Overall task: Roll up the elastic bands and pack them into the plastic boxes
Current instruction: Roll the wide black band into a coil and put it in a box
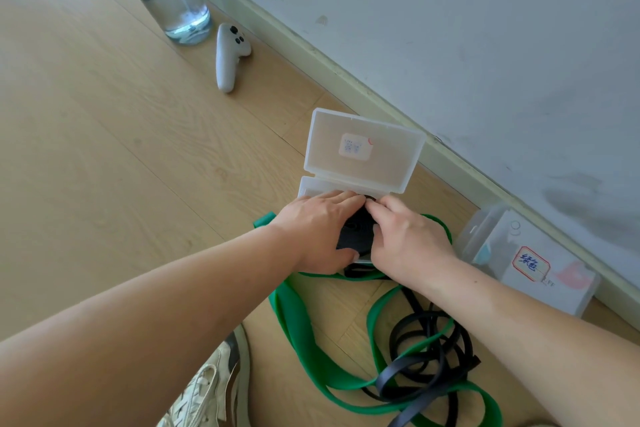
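**Both hands press a black roll into the open box**

On the wooden floor (104, 149) near the skirting, an open plastic box (363, 149) stands with its lid tilted up. The left hand (318, 229) and right hand (408, 239) meet over its tray, fingers (341, 198) curled narrow around a rolled black band (356, 234) held between them, fingertips at the roll's far edge. A loose green band (304, 329) and black band (429, 357) lie tangled nearer. A closed labelled box (540, 263) sits against the skirting, right.
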